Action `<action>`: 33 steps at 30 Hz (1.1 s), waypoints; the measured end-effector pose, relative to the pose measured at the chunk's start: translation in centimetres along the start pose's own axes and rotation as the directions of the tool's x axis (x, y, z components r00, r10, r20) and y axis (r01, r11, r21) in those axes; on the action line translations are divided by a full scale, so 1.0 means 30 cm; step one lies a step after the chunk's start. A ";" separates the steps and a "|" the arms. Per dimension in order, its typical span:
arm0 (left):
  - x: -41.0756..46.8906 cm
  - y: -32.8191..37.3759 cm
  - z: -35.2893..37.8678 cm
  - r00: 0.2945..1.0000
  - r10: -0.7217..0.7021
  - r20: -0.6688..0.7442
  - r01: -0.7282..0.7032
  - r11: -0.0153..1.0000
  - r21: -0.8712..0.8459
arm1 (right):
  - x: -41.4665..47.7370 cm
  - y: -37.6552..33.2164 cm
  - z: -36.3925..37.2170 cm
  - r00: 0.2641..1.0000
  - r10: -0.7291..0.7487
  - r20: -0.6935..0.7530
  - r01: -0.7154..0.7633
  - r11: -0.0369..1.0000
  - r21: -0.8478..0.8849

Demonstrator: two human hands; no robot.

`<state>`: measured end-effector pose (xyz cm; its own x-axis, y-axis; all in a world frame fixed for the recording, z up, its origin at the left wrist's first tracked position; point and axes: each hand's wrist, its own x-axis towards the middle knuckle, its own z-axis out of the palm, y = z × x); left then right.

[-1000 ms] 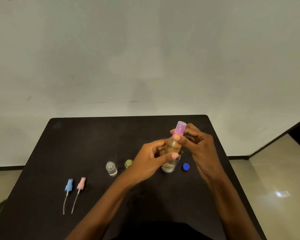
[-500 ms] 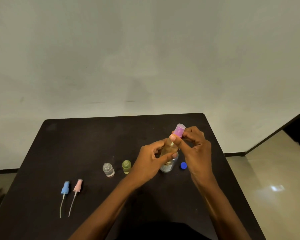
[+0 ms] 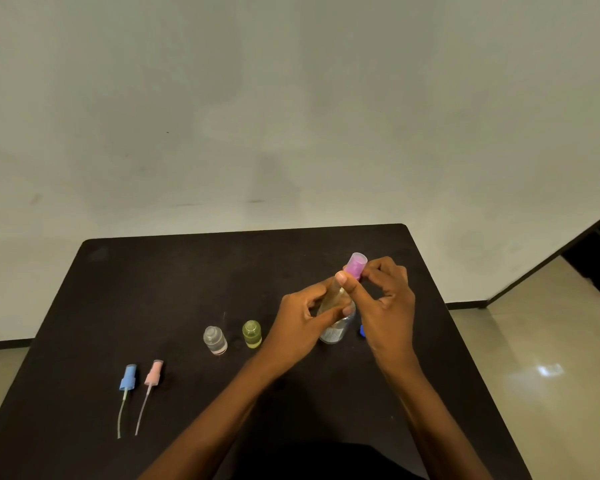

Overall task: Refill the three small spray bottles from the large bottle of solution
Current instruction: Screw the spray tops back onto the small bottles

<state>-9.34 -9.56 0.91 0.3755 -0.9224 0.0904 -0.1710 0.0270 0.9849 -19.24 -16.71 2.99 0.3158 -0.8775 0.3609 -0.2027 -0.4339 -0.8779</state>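
Note:
My left hand (image 3: 302,323) grips the body of a small amber spray bottle (image 3: 333,296), tilted above the black table (image 3: 174,278). My right hand (image 3: 385,306) pinches its purple spray cap (image 3: 356,264) between thumb and fingers. Behind my hands stands the large clear bottle (image 3: 336,332), mostly hidden, with its blue cap (image 3: 362,330) lying beside it. A clear small bottle (image 3: 214,339) and a green small bottle (image 3: 252,333) stand open, left of my hands. A blue spray head (image 3: 127,377) and a pink spray head (image 3: 153,373) with dip tubes lie at the front left.
A pale wall runs behind the table. Tiled floor shows to the right, past the table's right edge.
The view shifted slightly. My hands stay on the amber bottle and the purple cap, and my right fingers have shifted a little around the cap.

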 end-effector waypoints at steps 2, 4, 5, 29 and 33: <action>0.000 -0.015 0.002 1.000 -0.005 -0.003 0.005 1.000 0.002 | -0.001 0.017 0.008 1.000 0.002 0.006 -0.002 0.999 -0.041; 0.002 -0.032 0.002 1.000 -0.020 -0.007 0.019 1.000 -0.003 | 0.000 0.030 0.012 0.999 0.003 0.037 0.000 0.996 -0.085; 0.002 -0.040 -0.001 0.999 -0.033 -0.003 0.033 0.999 -0.002 | 0.003 0.036 0.016 0.997 0.015 0.073 -0.008 0.995 -0.104; -0.025 -0.451 -0.168 0.924 -0.283 -0.257 0.378 0.780 0.498 | -0.027 0.328 0.303 0.804 0.237 0.546 0.016 0.908 -0.418; -0.043 -0.478 -0.161 0.910 -0.323 -0.259 0.412 0.776 0.478 | -0.050 0.365 0.326 0.801 0.267 0.536 0.014 0.887 -0.462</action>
<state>-2.97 -6.89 -12.60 0.6329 -0.7485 -0.1979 -0.4134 -0.5429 0.7310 -12.86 -18.17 -10.25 0.6959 -0.7090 -0.1142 -0.6035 -0.4912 -0.6281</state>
